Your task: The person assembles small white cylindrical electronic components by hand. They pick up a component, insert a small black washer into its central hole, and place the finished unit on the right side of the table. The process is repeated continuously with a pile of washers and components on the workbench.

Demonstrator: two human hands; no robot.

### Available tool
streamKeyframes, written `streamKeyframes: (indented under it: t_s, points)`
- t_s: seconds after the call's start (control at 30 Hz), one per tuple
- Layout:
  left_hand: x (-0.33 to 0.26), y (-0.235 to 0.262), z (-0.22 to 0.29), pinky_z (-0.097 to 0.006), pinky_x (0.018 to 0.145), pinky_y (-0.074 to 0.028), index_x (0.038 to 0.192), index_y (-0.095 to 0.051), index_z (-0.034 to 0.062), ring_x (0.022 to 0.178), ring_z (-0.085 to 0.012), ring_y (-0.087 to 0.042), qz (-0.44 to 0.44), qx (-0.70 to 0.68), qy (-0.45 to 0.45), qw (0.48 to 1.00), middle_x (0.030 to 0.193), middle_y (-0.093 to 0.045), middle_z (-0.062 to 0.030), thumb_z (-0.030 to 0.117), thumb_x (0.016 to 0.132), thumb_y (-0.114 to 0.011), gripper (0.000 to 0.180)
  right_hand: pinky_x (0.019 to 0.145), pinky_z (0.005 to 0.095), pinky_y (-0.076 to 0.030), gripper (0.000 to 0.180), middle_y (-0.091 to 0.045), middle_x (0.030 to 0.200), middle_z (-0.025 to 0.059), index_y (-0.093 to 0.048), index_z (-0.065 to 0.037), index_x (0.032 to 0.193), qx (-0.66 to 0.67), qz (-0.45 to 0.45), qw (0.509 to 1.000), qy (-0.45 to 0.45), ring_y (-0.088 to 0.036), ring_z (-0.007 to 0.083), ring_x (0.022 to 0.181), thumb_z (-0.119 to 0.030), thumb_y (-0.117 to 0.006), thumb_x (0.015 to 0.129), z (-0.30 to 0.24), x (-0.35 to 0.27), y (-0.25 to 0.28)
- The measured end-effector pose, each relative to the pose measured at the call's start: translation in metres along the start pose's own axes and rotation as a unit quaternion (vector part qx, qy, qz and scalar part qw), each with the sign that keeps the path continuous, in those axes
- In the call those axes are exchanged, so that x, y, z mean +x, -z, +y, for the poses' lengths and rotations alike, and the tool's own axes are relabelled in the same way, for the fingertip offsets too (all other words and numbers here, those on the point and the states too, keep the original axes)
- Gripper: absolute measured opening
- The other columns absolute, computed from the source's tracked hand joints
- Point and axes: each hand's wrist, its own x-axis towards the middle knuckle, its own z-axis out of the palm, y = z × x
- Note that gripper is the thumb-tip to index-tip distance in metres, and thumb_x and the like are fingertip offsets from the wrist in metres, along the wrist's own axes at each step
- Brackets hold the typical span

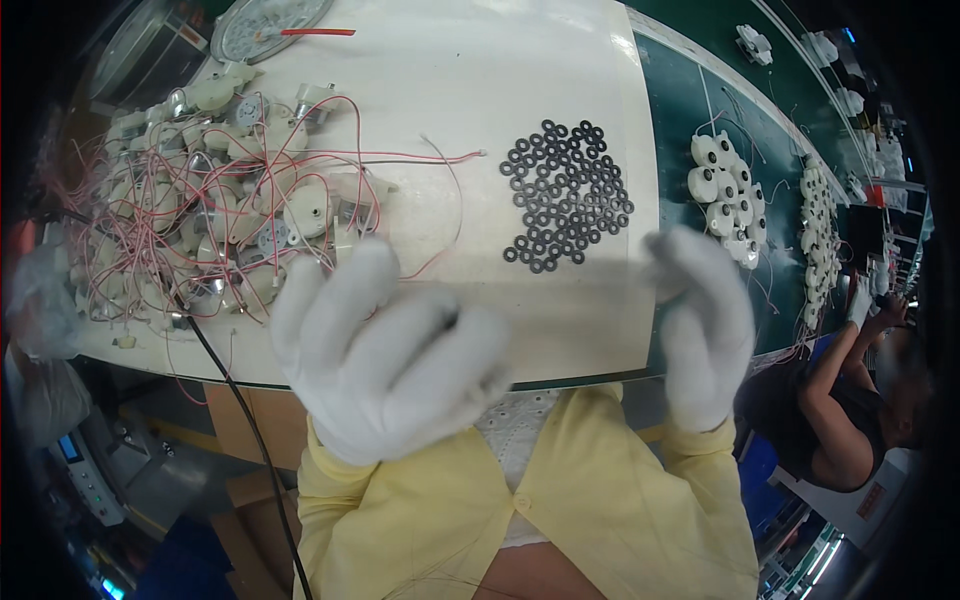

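Observation:
Both hands wear white gloves and hang over the near edge of the table. My left hand (390, 370) is open, its fingers apart and half bent, beside the pile of small motor units (215, 190) with red and white wires. No held thing shows in it. To the right, my right hand (705, 335) is blurred, its fingers bent together near the white sheet's right edge. A dark smear shows at its fingertips; what it is cannot be made out. Between and beyond the hands lie many black rubber rings (562, 190), spread in one flat layer.
Grouped white units with black rings (728, 190) stand on the green mat (680, 110) at right, with another row (820, 240) beyond. A round tray (262, 25) sits at the far left. A black cable (245, 405) runs off the near edge. Another person (835, 400) works at right.

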Motion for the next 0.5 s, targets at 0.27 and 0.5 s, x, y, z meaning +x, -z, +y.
streamKeyframes:
  t_s: [0.27,0.5]
  points:
    - [-0.002,-0.015,0.028,-0.044,0.085,-0.044,0.093,-0.067,0.0325,0.094,-0.0242,-0.056,0.173,-0.090,-0.051,0.979,0.097,-0.059,0.0058,0.030,0.082,-0.066,0.011,0.098,0.0397,-0.053,0.070,-0.064,0.136,0.0200,-0.052,0.008,0.147,0.505,-0.279,0.802,-0.157,-0.066,0.0326,0.118,-0.010,-0.083,0.088,-0.012,-0.016,-0.060]
    - [0.008,-0.017,0.021,-0.042,0.071,-0.045,0.090,-0.069,0.0309,0.088,-0.0241,-0.055,0.108,-0.107,-0.007,0.988,0.100,-0.059,0.0032,0.036,0.087,-0.065,0.007,0.073,0.0338,-0.054,0.063,-0.069,0.111,0.0140,-0.058,0.012,0.136,0.622,-0.341,0.696,-0.112,-0.068,0.0215,0.087,-0.030,-0.081,0.095,0.008,-0.007,-0.052]
